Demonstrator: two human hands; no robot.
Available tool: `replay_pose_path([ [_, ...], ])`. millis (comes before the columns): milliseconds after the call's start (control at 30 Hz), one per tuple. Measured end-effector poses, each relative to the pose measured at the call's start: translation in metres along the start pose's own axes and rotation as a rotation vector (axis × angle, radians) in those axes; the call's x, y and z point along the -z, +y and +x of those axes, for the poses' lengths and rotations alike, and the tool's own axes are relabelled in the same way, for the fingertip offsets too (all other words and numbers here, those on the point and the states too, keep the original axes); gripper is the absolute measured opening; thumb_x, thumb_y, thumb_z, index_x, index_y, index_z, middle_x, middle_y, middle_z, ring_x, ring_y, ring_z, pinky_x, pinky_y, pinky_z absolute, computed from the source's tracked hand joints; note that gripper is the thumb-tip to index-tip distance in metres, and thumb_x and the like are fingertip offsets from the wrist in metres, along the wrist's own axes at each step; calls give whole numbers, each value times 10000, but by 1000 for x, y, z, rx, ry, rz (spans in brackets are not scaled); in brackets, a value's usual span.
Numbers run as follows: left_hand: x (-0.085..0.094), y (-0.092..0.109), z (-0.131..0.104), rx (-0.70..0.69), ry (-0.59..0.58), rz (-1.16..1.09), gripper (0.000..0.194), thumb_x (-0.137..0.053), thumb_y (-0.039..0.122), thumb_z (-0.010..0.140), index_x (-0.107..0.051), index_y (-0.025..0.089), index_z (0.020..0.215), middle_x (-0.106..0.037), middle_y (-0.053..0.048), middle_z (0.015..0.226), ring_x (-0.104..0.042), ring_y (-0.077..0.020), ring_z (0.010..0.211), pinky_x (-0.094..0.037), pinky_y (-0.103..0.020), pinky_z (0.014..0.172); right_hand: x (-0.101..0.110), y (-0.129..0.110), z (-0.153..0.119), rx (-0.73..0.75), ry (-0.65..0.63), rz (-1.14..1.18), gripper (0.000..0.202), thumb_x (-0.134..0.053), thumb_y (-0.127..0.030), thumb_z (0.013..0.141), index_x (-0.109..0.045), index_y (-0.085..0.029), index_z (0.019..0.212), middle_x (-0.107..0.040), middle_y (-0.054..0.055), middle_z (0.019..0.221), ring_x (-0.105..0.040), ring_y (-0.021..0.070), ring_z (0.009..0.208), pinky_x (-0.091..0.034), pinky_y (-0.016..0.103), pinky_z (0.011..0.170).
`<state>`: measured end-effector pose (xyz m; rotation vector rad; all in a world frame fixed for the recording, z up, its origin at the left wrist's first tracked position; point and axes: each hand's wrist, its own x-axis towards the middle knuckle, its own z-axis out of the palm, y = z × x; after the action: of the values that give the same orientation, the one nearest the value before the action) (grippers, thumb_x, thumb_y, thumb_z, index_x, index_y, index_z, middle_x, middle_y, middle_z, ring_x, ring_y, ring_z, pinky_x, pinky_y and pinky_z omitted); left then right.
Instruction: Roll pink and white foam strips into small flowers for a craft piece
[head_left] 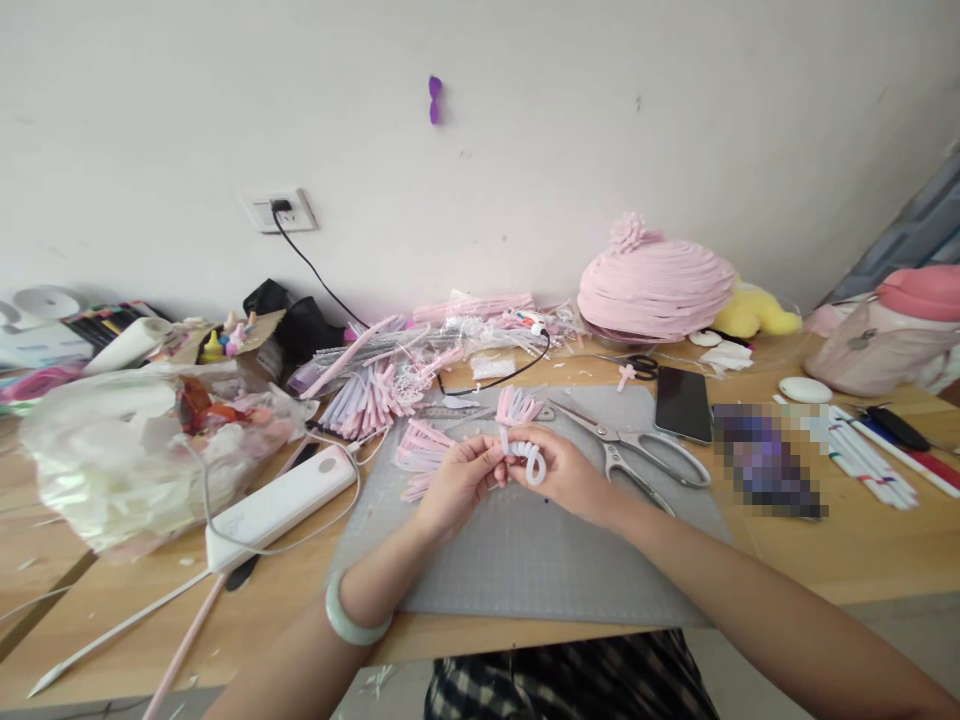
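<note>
Between both hands, over the grey cutting mat [487, 575], is a pale lilac pipe cleaner [535, 464] bent into a row of small loops. My left hand [466, 482] pinches its left side with thumb and fingertips. Curled around its right side, my right hand [568, 473] grips it, and the end loop shows in front of the fingers. Cut pink and lilac pipe cleaner pieces [421, 446] lie beside my left hand. Another small pink and white bunch [517, 404] rests just beyond the fingers. Large metal scissors [609, 437] lie to the right, blades apart.
A white power strip [281, 508] and a stuffed plastic bag [161, 450] occupy the left. Behind the mat are piled pipe cleaners [375, 390] and a big pink bundle [656, 288]. A phone [683, 404], several markers [870, 460] and a bag [855, 345] sit right.
</note>
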<state>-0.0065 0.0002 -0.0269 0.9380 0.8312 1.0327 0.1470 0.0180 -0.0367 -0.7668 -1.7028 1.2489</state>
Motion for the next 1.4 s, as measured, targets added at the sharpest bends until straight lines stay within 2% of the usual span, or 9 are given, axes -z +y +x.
replay_pose_path([
  [67,1,-2,0,-15,15,97,315,-670,424,669,-541,136,673,-527,40,521,-434,-63,488,-323,-194,536,0,0,0,-14,28,-79,214,-618,-231,695,-604,-181,902,-592,45,913,-565,155,810,-447,275,718],
  [167,2,-2,1,-52,36,297,323,-589,464,721,-515,152,677,-502,51,494,-411,-71,473,-298,-202,517,1,-5,-1,-127,27,-80,197,-622,-297,703,-587,-165,846,-581,21,770,-546,132,665,-432,252,603],
  [300,2,2,1,-119,32,465,307,-519,458,760,-486,166,670,-462,59,496,-398,-81,481,-305,-213,524,4,-9,0,-189,19,-67,159,-615,-283,686,-549,-165,771,-503,-36,611,-450,88,535,-357,210,504],
  [533,8,5,3,-135,38,573,268,-476,422,779,-457,177,672,-441,54,525,-395,-93,496,-299,-224,515,7,-10,1,-213,23,-8,135,-552,-132,578,-502,-177,695,-448,-58,597,-395,77,538,-300,194,489],
  [867,16,11,8,-156,79,648,211,-463,357,757,-440,183,638,-431,54,528,-396,-94,484,-307,-225,516,5,-17,-1,-201,24,40,120,-551,-177,608,-450,-185,670,-358,-61,590,-312,67,518,-265,194,468],
  [1167,20,20,7,-150,119,713,186,-453,322,760,-442,188,631,-426,57,508,-363,-86,461,-262,-210,470,7,-26,-2,-228,38,38,138,-566,-195,605,-447,-188,676,-360,-53,604,-320,72,527,-274,197,466],
  [1400,22,26,5,-179,103,728,161,-436,282,769,-436,191,636,-434,60,513,-339,-79,429,-270,-204,452,4,-31,-5,-176,66,30,128,-550,-194,604,-433,-197,656,-360,-51,587,-326,75,516,-283,201,457],
])
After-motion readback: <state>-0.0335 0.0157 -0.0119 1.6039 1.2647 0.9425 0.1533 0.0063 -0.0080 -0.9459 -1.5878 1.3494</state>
